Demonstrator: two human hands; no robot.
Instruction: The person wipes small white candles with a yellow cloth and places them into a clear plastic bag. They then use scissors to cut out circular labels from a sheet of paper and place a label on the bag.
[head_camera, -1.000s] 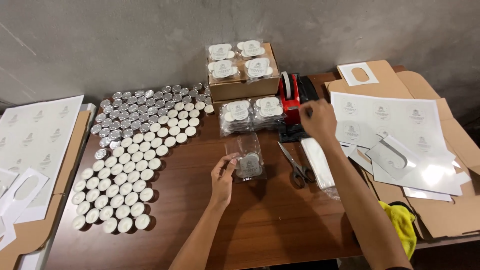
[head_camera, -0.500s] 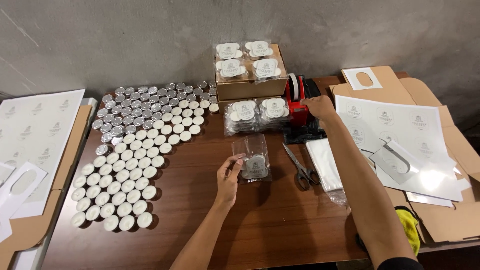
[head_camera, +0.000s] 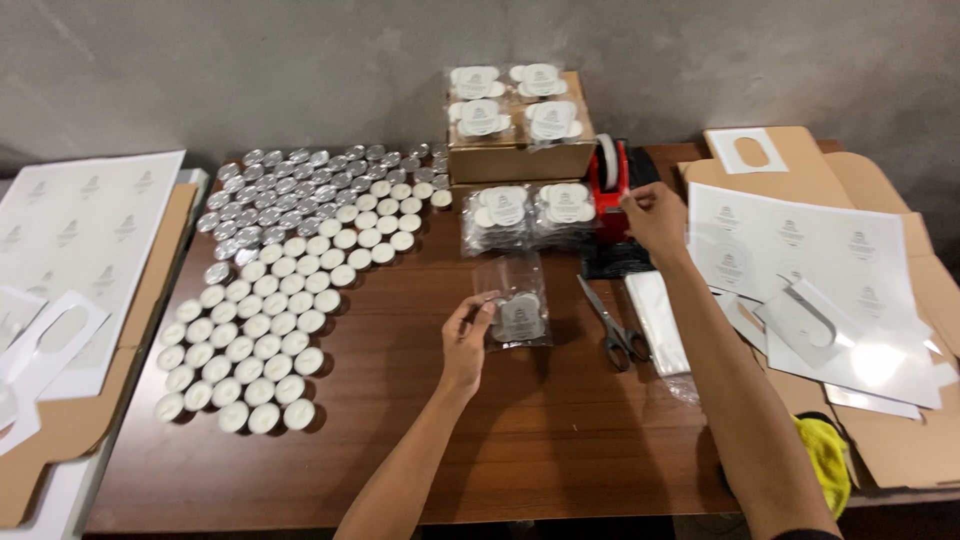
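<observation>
Clear plastic bag of white tealight candles (head_camera: 517, 312) lies near the middle of the dark wooden worktop (head_camera: 560, 440), and the left hand (head_camera: 468, 335) pinches its left edge between thumb and fingertips. How many candles the bag holds is hard to make out through the glare on the film. The right hand (head_camera: 655, 215) is up at the red tape dispenser (head_camera: 608, 178) near the worktop's far edge, its fingers curled by the roll; whether they grip a strip of tape cannot be told.

Just right of the bag lie black-handled scissors (head_camera: 612, 322), and beside them a stack of clear empty bags (head_camera: 660, 320), partly covered by the right forearm. Behind the bag sit two filled packs (head_camera: 530, 212), with a brown cardboard box (head_camera: 520, 155) carrying four more packs behind them. Rows of loose white tealights in silver cups (head_camera: 270, 300) fill the left half. White label sheets (head_camera: 800, 250) on flat brown cardboard spread over the right edge, and a yellow cloth (head_camera: 825, 460) at the near right corner is half hidden by the arm. More sheets (head_camera: 70, 225) at the left are cut off.
</observation>
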